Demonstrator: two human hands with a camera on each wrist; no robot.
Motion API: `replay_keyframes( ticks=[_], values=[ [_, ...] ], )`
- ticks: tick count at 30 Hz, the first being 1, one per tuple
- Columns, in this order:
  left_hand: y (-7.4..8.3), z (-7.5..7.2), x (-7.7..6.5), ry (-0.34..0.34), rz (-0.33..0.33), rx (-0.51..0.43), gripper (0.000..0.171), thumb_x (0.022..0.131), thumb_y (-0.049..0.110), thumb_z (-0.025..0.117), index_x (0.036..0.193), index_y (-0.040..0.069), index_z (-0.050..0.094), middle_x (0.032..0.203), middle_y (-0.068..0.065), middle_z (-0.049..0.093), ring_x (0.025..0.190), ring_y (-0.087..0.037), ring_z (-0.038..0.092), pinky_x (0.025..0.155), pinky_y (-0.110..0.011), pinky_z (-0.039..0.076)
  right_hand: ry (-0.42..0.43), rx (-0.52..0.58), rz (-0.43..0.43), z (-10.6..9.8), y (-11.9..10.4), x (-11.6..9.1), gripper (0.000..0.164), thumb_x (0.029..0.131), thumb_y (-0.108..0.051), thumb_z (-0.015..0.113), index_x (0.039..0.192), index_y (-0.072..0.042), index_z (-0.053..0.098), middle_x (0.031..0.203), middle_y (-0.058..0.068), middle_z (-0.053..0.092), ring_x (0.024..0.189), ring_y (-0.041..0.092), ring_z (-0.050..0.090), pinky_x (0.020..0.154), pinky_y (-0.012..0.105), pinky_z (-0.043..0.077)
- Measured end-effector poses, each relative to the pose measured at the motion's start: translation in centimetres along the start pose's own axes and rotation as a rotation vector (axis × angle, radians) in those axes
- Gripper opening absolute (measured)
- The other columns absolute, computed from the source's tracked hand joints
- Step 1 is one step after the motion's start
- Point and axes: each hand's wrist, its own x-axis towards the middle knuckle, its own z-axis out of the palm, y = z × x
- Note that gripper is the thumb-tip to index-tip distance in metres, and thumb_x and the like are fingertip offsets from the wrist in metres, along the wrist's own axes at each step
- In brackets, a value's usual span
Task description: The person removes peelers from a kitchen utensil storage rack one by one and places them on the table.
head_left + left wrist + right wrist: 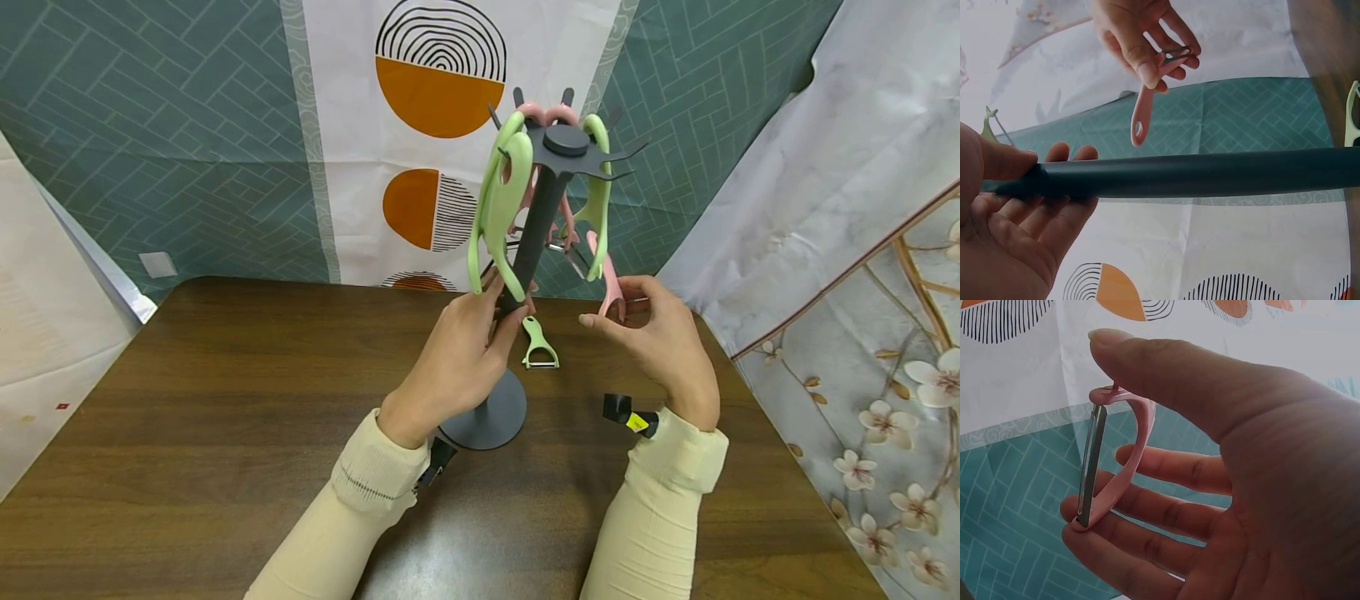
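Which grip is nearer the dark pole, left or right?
Left. The left grip holds the pole; the right grip is apart from it, to its right, holding a pink peeler.

I see pale glare on the tabletop (408, 562) just nearside of the stand's base (491, 423); both wrist views look dimmer.

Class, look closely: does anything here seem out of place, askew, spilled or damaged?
One thing: a green peeler lies loose on the table, beyond the base of the stand. It looks out of place because similar green utensils hang from the stand. No spill or damage shows.
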Motion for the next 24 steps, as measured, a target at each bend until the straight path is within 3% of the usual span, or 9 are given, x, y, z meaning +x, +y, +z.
replay_keyframes(
  ticks=[24],
  values=[
    [0.03,0.06,0.0,0.008,-0.004,0.003,0.032,0.107,0.015,0.052,0.138,0.006,0.052,0.104,0.0,0.069,0.075,-0.015,0.058,0.067,-0.03,0.047,-0.035,0.006,0.007,0.13,0.06,0.13,0.069,0.082,-0.056,0.08,0.131,-0.014,0.057,0.115,0.009,0.066,0.106,0.022,0.067,0.086,0.037,0.05]
  ],
)
